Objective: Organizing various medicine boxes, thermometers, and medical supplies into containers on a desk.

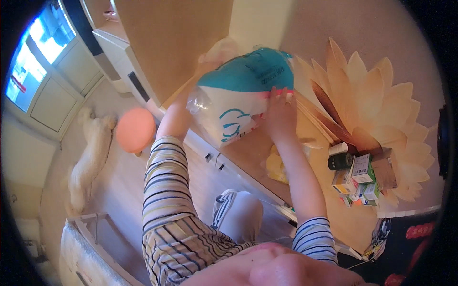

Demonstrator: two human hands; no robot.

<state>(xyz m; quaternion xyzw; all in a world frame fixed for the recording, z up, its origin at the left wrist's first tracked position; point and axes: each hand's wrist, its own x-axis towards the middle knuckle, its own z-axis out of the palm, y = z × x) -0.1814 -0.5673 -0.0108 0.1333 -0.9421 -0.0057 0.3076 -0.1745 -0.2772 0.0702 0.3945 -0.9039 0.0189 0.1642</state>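
A bulky soft plastic pack (274, 71), teal on top and white below with a pink band, is tilted over the wooden cabinet top. Its clear wrapping bunches at the left end. My right hand (281, 112) lies against the pack's near face, with the fingers reaching up across the pink band. On the other side, my left forearm (175, 117) runs up to the pack's left end. The pack hides the fingers of my left hand. Below the pack, a yellow packet (276, 167) rests on the cabinet top near my right forearm.
A tall wooden cabinet panel (174, 43) rises at the back left. Small boxes (362, 169) and a dark green canister (339, 161) stand at the right, before a wall with a large flower picture. A round orange stool (136, 129) and a pale furry dog (90, 157) are on the floor at left.
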